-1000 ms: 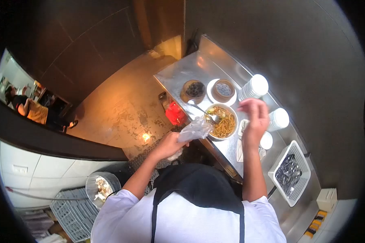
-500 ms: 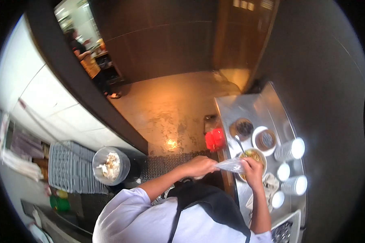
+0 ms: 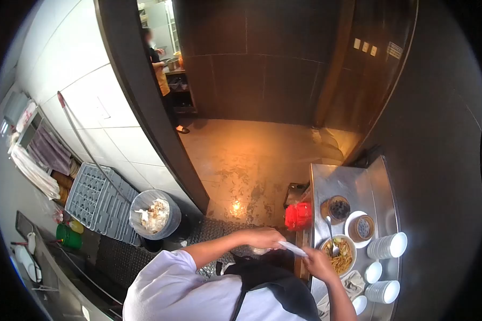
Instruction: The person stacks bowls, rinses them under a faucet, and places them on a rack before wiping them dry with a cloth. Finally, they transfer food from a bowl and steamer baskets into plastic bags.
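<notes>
A thin strip of clear, whitish plastic bag (image 3: pixel 293 248) stretches between my two hands in front of my apron. My left hand (image 3: pixel 265 238) grips its left end with curled fingers. My right hand (image 3: pixel 317 264) pinches the other end, just left of a white bowl of noodle-like food (image 3: pixel 341 261). Inside that bowl rest a spoon (image 3: pixel 330 227) and another utensil, leaning on the food. Below the bowl, a crumpled beige cloth (image 3: pixel 353 283) lies on the steel counter (image 3: pixel 326 182), close to my right forearm.
Round brown containers (image 3: pixel 364 227) stand on the counter, one on a white plate. Stacked white bowls (image 3: pixel 385 246) line its right side. A red object (image 3: pixel 298 216) is at the counter's left edge. Left are a bin with waste (image 3: pixel 155 216) and grey racks (image 3: pixel 99 200). A person (image 3: pixel 160 69) stands beyond the doorway.
My view has turned, so the counter sits lower in the picture. My right hand has shifted off the bowl toward its left side. The bag between my hands looks narrower.
</notes>
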